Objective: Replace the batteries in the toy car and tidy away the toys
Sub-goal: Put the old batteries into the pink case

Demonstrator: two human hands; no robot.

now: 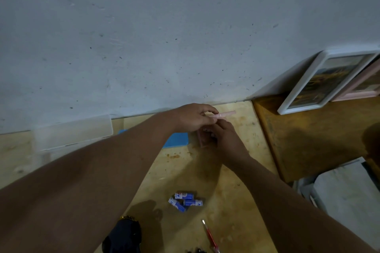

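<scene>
My left hand [193, 118] pinches a pink stick-shaped pack [226, 114] near the wall at the back of the wooden table [232, 181]. My right hand [225, 137] comes up from below, its curled fingertips on the near end of the same pack. A small translucent brownish container [202, 138] lies partly hidden under both hands. Three blue batteries [185, 200] lie loose on the table, nearer to me. The dark toy car [123, 234] sits at the bottom edge, partly behind my left forearm. A red screwdriver [209, 234] lies to its right.
A clear plastic box [74, 132] stands against the wall at the left. A blue flat piece [177, 139] lies beside the hands. Two picture frames [320, 82] lean on the wall over a darker table at the right. Grey blocks [345, 187] sit lower right.
</scene>
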